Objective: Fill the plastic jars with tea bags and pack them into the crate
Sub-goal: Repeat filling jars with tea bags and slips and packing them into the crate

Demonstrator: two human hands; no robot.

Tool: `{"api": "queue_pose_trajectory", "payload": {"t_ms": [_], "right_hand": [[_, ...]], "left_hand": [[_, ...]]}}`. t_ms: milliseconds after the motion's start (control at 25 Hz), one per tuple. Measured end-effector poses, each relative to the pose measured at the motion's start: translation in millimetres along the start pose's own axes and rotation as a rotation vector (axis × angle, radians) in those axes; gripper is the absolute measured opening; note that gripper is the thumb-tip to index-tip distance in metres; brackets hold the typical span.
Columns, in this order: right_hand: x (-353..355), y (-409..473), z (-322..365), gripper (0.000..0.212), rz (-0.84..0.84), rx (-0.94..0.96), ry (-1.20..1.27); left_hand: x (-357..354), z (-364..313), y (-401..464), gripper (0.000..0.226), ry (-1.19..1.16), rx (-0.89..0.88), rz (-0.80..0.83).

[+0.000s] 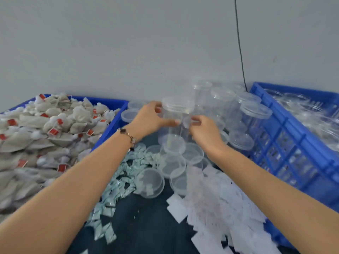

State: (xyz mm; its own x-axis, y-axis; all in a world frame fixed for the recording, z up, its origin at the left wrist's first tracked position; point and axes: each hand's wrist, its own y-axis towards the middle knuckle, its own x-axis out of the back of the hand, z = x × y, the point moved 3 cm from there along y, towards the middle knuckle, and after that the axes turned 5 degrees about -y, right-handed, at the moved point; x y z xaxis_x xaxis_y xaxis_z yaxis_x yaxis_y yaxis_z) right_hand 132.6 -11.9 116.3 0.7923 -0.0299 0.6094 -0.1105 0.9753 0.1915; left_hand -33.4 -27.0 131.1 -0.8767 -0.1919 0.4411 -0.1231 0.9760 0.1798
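Blue crate (286, 129), red-tagged tea bags (45, 129)

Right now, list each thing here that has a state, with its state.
Held jar: empty, lid on, gripped by both hands.
Left hand: grips the jar near its lid.
Right hand: fingers on the jar's side.
Left bin: heaped with tea bags.
Right crate: holds clear jars.
Loose lids: off, lying on the table.

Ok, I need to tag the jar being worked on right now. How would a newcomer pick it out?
Look between the two blue crates, at the cluster of clear jars by the wall. The jar at its front is lidded and empty. Alone among them, it has the left hand and right hand gripping it.
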Motion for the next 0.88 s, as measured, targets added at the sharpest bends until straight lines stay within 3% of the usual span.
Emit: {"api": "queue_pose_trajectory", "payload": {"t_ms": [200,440,600,720,800,880], "right_hand": [[-16.0,-86.7,-47.3,0.040,0.144,-0.027,0.002],[-22.5,-150.5,-88.8,0.044,0.281,-0.021,0.042],[-36.1,-176.7,-97.5,0.073,0.392,0.038,0.057],[-48.2,-171.0,-87.8,0.095,0.462,0.162,0.235],[-53.3,-165.4,-84.8,0.100,0.512,0.188,0.255],[-56.9,-164.8,-85.9,0.096,0.517,0.232,0.203]], "left_hand": [[-33.8,44.4,-81.9,0.100,-0.124,0.114,0.097],[-50.1,62.4,-135.8,0.134,0.052,-0.028,0.255],[-54.1,67.0,-158.3,0.129,0.256,-0.074,0.411],[-58.4,62.0,-159.7,0.115,0.438,-0.071,0.513],[-62.3,54.9,-157.7,0.112,0.534,-0.103,0.526],[-65.2,44.3,-160.0,0.103,0.610,-0.248,0.474]]}}
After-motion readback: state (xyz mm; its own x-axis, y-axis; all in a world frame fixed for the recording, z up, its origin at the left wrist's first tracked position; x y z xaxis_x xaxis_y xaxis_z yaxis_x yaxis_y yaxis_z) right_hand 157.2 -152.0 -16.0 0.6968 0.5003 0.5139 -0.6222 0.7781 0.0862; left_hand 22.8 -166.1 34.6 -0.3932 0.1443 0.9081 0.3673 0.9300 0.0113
